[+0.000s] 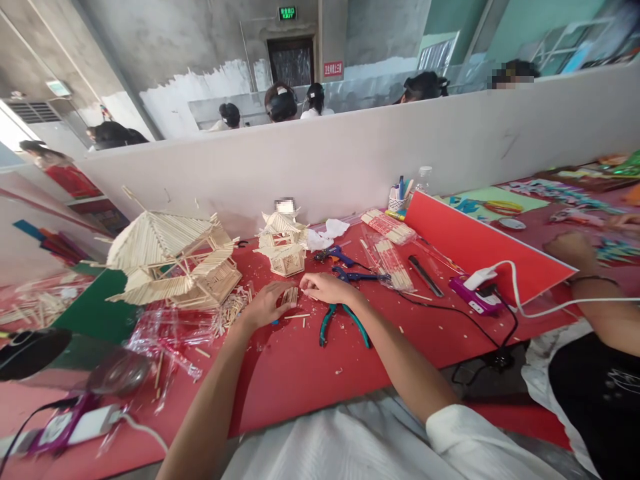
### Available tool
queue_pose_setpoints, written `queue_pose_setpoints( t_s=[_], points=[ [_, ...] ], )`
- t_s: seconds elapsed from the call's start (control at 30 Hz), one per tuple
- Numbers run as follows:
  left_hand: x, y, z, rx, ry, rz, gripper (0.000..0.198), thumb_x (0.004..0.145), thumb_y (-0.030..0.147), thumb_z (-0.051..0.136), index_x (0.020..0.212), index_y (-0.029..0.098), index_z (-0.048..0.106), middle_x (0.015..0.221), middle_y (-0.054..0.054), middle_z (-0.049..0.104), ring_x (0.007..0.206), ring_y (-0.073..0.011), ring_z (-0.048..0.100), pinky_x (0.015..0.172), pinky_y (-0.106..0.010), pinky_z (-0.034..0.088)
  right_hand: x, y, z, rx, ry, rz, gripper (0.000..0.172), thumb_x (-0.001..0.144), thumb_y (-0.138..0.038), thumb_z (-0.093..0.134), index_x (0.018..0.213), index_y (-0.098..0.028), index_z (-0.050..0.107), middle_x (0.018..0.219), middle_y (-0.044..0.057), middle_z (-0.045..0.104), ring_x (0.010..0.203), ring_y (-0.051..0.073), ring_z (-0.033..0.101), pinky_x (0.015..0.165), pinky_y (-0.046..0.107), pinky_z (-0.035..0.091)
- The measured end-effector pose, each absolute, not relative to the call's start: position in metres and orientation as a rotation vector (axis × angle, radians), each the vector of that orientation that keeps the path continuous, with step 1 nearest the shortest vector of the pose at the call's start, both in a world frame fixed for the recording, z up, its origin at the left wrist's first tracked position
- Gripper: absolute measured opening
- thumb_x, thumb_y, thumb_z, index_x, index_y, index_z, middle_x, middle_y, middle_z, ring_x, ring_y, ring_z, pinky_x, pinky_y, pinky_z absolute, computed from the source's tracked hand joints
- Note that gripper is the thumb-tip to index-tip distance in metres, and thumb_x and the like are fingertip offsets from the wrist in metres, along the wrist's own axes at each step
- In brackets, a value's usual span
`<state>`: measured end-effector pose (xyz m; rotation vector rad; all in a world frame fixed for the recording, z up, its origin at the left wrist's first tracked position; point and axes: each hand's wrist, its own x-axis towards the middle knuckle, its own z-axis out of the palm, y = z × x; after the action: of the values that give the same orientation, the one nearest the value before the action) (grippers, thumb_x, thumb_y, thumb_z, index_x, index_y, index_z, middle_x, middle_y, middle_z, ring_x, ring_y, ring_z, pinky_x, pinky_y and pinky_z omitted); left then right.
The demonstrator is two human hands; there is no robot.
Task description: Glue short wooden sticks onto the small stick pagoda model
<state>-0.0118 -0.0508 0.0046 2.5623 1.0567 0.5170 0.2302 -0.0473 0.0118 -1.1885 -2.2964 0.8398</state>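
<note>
My left hand [267, 305] has its fingers bent around a small panel of short wooden sticks [290, 296], held low over the red table. Just to the right is my right hand [323, 287], its fingertips pressed together beside the panel; whatever they hold is too small to make out. Green-handled pliers [327, 324] lie partly beneath my right forearm. Loose wooden sticks [296, 315] are scattered below the hands. Behind them stands a small stick-built pavilion [283, 247].
A larger stick pavilion [170, 257] stands at left beside crumpled plastic wrap [173, 327]. Blue glue guns [340, 255] and bagged sticks [393, 263] lie behind my right hand. A red board [480, 233] separates a neighbour's arm [595, 293]. A purple power strip [475, 297] trails cables.
</note>
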Motion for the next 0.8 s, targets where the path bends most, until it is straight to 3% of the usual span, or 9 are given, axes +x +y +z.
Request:
queue_pose_setpoints(
  t_s=[0.2,0.33,0.43,0.6,0.8],
  points=[
    [-0.013,-0.049,0.004,2.460,1.070,0.605,0.050,0.091,0.031,0.058,0.141,0.022,0.052,0.142,-0.011,0.059,0.130,-0.0256,0.056,0.112,-0.042,0.043,0.230,-0.043,0.012,-1.100,-2.129,1.064,0.019,0.094,-0.021,0.053,0.111,-0.016,0.059,0.085,0.003,0.073,0.066,0.013,0.066,0.065,0.023,0.049],
    [-0.014,-0.045,0.001,2.272,1.067,0.766,0.053,0.088,0.019,0.053,0.141,0.022,0.051,0.139,-0.012,0.061,0.107,-0.0212,0.069,0.097,-0.037,0.053,0.232,-0.041,0.011,-1.051,-1.984,1.203,0.015,0.090,-0.019,0.058,0.105,-0.018,0.058,0.087,0.003,0.074,0.073,0.014,0.069,0.070,0.024,0.051],
    [-0.014,-0.042,-0.003,2.070,1.049,0.832,0.052,0.088,0.026,0.056,0.139,0.020,0.052,0.126,-0.013,0.068,0.099,-0.0217,0.071,0.087,-0.035,0.056,0.231,-0.039,0.007,-1.094,-1.988,1.166,0.014,0.088,-0.016,0.060,0.102,-0.018,0.057,0.090,0.004,0.074,0.075,0.015,0.070,0.069,0.023,0.050],
    [-0.012,-0.040,-0.005,1.826,0.978,0.898,0.055,0.084,0.044,0.064,0.131,0.016,0.055,0.116,-0.014,0.069,0.094,-0.0231,0.072,0.085,-0.037,0.057,0.229,-0.037,-0.001,-1.226,-2.038,1.019,0.013,0.084,-0.015,0.066,0.095,-0.018,0.059,0.082,0.003,0.074,0.068,0.015,0.068,0.063,0.022,0.046],
    [-0.011,-0.041,-0.003,1.585,0.990,0.894,0.048,0.081,0.056,0.066,0.107,0.018,0.053,0.088,-0.006,0.071,0.079,-0.0215,0.072,0.075,-0.036,0.058,0.225,-0.042,-0.001,-1.342,-2.118,0.835,0.013,0.085,-0.018,0.070,0.096,-0.019,0.063,0.082,0.002,0.075,0.070,0.015,0.070,0.064,0.023,0.045]
  ],
)
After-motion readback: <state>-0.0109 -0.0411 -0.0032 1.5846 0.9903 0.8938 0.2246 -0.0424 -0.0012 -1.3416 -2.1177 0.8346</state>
